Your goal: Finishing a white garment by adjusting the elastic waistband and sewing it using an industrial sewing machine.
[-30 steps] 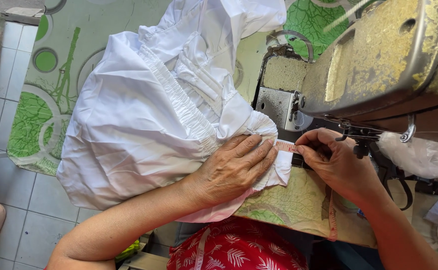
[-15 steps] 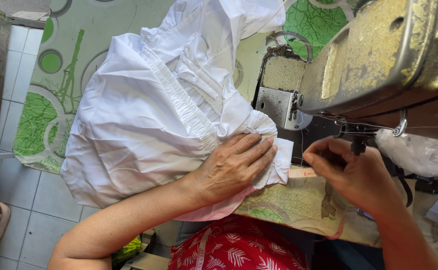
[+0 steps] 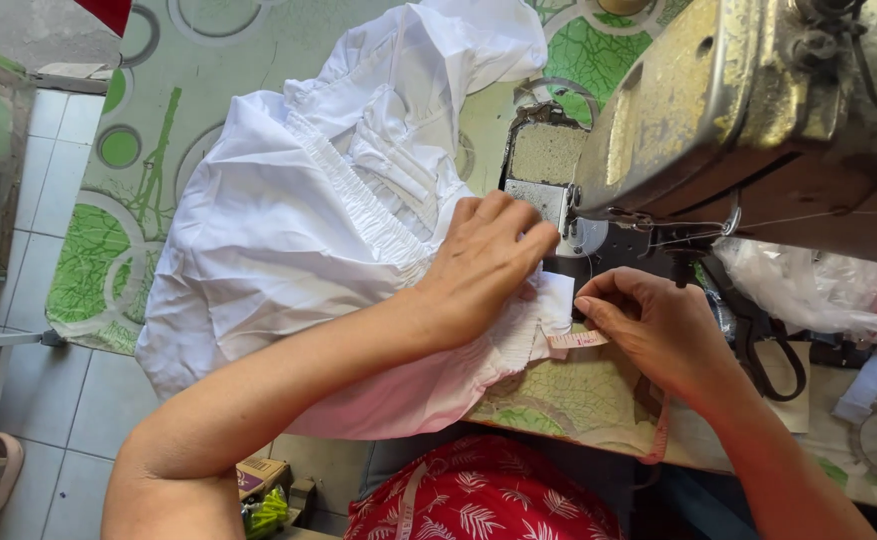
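My left hand (image 3: pixel 483 262) lies flat, fingers together, pressing down a white gathered garment (image 3: pixel 298 230) on the sewing table, close to the needle area. My right hand (image 3: pixel 648 325) pinches the end of a pink measuring tape (image 3: pixel 575 341) at the edge of the white fabric. The tape runs under my right hand and hangs off the table's front edge. An old metal sewing machine (image 3: pixel 718 110) stands just behind both hands, its head over the needle plate (image 3: pixel 543 185).
The table wears a green patterned cover (image 3: pixel 148 190). Black scissors (image 3: pixel 768 345) lie right of my right hand, beside a clear plastic bag (image 3: pixel 818 290). White floor tiles (image 3: pixel 48 400) lie to the left, and a small box (image 3: pixel 258 475) sits under the table.
My left hand slid up the garment toward the machine. My right hand came down from the needle area to the tape at the fabric's edge.
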